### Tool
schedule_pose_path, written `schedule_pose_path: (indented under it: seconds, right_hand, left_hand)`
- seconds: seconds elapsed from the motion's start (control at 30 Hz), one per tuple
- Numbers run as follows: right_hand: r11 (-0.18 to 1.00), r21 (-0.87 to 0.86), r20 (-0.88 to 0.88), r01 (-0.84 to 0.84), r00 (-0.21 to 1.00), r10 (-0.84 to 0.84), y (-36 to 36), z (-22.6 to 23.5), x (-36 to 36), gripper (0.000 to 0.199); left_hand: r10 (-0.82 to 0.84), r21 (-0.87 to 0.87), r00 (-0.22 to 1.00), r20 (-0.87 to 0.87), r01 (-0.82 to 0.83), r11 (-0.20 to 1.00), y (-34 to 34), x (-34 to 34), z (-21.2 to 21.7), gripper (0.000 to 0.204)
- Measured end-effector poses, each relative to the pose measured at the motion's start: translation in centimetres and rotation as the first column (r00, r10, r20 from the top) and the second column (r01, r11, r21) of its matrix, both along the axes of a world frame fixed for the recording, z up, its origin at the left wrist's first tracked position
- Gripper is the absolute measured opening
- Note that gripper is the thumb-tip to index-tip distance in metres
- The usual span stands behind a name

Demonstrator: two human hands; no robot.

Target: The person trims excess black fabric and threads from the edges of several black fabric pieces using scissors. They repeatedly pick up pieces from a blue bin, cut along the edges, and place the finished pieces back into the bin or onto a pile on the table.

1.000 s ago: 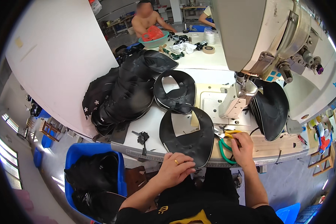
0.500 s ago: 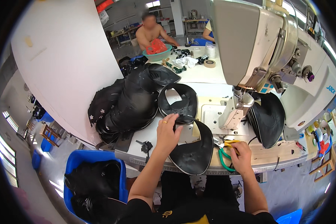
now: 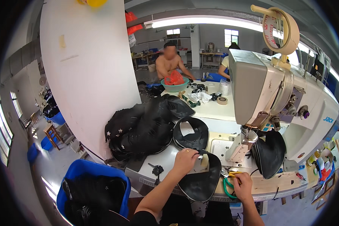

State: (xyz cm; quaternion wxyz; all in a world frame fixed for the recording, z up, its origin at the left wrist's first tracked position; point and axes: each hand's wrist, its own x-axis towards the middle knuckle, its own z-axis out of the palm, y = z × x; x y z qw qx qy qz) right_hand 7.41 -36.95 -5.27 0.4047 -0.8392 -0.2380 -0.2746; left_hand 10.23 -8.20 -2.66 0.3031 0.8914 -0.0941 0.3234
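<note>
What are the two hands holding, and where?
Left hand pinches the pale label on the black cap piece. Right hand grips green-handled scissors by their handles.

Workshop hall under a long ceiling light

A broad white curved panel (image 3: 90, 75) rises at the left; bright windows (image 3: 2, 124) line the far left wall and the back wall (image 3: 229, 37). A long fluorescent tube (image 3: 199, 22) glows overhead above the pale tabletop (image 3: 214, 109) and grey floor (image 3: 52, 165).
</note>
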Motion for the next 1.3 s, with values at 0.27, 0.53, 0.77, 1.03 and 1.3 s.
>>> schedule_pose_path:
  seconds: [0.27, 0.53, 0.77, 1.03, 1.3]
  right_hand:
    - [0.998, -0.070, -0.013, -0.012, 1.000, 0.011, -0.5, 0.1, -0.3, 0.017]
    - [0.929, -0.365, -0.039, -0.070, 0.997, 0.060, -0.2, 2.9, -2.4, 0.038]
    - [0.980, -0.198, -0.191, -0.024, 0.982, -0.015, -0.2, 1.5, -1.6, 0.045]
    - [0.990, -0.095, -0.191, 0.101, 0.975, -0.118, -2.6, 1.0, -0.2, 0.045]
    - [0.977, -0.199, -0.178, 0.073, 0.978, -0.110, -3.4, 1.3, 1.0, 0.044]
  left_hand:
    - [-0.057, 0.079, 0.998, -0.017, 0.058, 0.995, -2.5, -2.8, -0.2, 0.012]
    - [-0.094, 0.005, 0.995, 0.034, 0.093, 0.996, -1.9, -3.1, -2.5, 0.017]
    - [-0.157, -0.062, 0.986, 0.060, 0.160, 0.985, -1.5, -3.1, -2.3, 0.019]
    - [-0.178, -0.087, 0.984, 0.032, 0.180, 0.980, -1.3, -3.8, -2.3, 0.020]
    - [-0.184, -0.123, 0.983, 0.020, 0.185, 0.975, -1.3, -3.6, -2.2, 0.022]
